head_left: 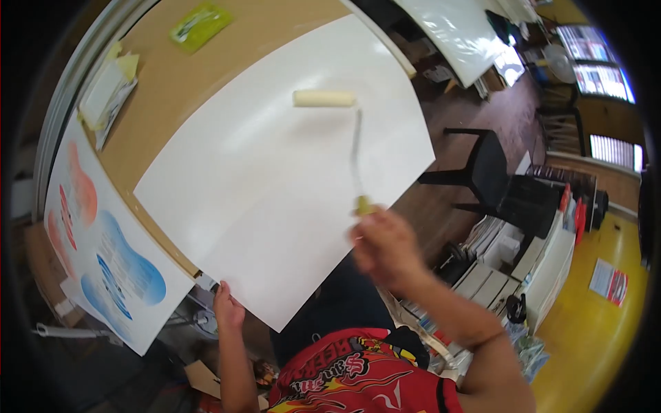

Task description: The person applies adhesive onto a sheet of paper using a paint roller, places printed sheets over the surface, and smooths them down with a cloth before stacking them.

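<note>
A paint roller with a pale cylinder [323,98] is over the upper part of a large white sheet [275,186]; whether it touches the sheet I cannot tell. My right hand [385,241] is closed around the roller's yellowish handle, near the sheet's right edge. The sheet lies on a brown board [155,89] and reaches past its near edge. At the lower left edge of the sheet is my left hand [228,306], its fingers at the sheet's border beside a small grey-and-white piece; its grip is too small to make out.
A yellow-green packet [200,26] and a taped white bundle [109,93] lie on the board. A printed sheet with blue and red shapes [110,255] hangs at the left. Black chairs [492,168] and boxes [482,282] stand at the right.
</note>
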`<state>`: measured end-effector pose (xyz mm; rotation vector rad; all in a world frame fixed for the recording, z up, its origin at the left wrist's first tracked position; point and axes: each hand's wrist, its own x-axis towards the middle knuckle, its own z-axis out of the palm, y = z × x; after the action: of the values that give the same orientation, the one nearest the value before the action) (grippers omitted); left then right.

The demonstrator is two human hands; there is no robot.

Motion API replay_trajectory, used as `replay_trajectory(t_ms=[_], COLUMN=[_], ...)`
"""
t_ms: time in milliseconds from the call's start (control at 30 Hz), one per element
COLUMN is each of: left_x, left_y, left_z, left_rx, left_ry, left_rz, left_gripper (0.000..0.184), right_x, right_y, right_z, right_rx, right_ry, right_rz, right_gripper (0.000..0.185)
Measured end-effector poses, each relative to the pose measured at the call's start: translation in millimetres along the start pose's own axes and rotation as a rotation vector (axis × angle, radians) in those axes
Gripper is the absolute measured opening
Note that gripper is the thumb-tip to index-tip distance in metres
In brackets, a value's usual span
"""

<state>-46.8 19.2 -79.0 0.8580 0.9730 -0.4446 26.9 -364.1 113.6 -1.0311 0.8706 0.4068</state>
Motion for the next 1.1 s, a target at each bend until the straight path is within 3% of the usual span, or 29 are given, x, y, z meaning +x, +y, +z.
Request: replay_trajectory(t_ms=[167,367,433,500,700,800,900,933,1033,1100], left_x=[5,11,10,7,10,11,0,2,7,6], left_y=[1,0,-1,1,-5,-7,0,-3,-7,-6], left_z=[-4,-8,-8,-4,-7,-10,8,4,-10,-5], left_rx=[-0.002,-0.004,-0.002,0.002,-0.018,-0.026,-0.049,-0.050,-0.042,-0.051], left_ry=[-0.049,-0.037,-0.037,-0.051,-0.020,-0.027,-0.004,0.004,0.032,0.044], left_rz=[-0.021,-0.018,-0.015,-0.009,0.011,0.028,0.006,0.012,0.016,0.029], left_gripper=[0.035,0.037,0.038,0.038,0.036,0.034,0.032,0.031,0.029,0.029], right_x=[25,74,96,126,195,169,125,122,110,118], right_y=[46,32,2,-25,-99,-84,-69,-68,-117,-145], right_z=[115,137,125,101,42,6,-57,-89,-162,-183], right_rx=[0.717,0.801,0.890,0.867,0.808,0.559,-0.119,-0.164,-0.541,-0.673], right_ry=[0.085,0.210,0.285,0.262,0.354,0.313,0.581,0.527,0.319,0.306], right_rz=[-0.025,-0.086,-0.083,-0.127,-0.359,-0.416,-0.430,-0.486,-0.315,-0.233], right_gripper=[0.016,0.015,0.019,0.007,0.015,0.019,0.024,0.025,0.030,0.034])
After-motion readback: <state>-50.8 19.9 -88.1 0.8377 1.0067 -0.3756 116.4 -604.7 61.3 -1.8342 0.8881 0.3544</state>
